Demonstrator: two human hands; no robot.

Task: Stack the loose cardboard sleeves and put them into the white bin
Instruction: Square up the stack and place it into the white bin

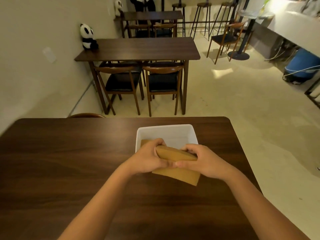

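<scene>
A white bin [167, 131] stands on the dark wooden table [69, 161], just beyond my hands. Both hands hold a brown stack of cardboard sleeves [174, 154] at the bin's near rim: my left hand [149, 157] grips its left end, my right hand [202, 161] its right end. A flat cardboard sleeve [181, 174] lies on the table under my hands, partly hidden. Inside the bin, a corner of another brown sleeve [144, 142] shows behind my left hand.
The table's far edge is just behind the bin, with a chair back [86, 115] at its left. Beyond stand another table [138, 47] with two chairs and a panda toy [87, 36]. Open floor lies to the right.
</scene>
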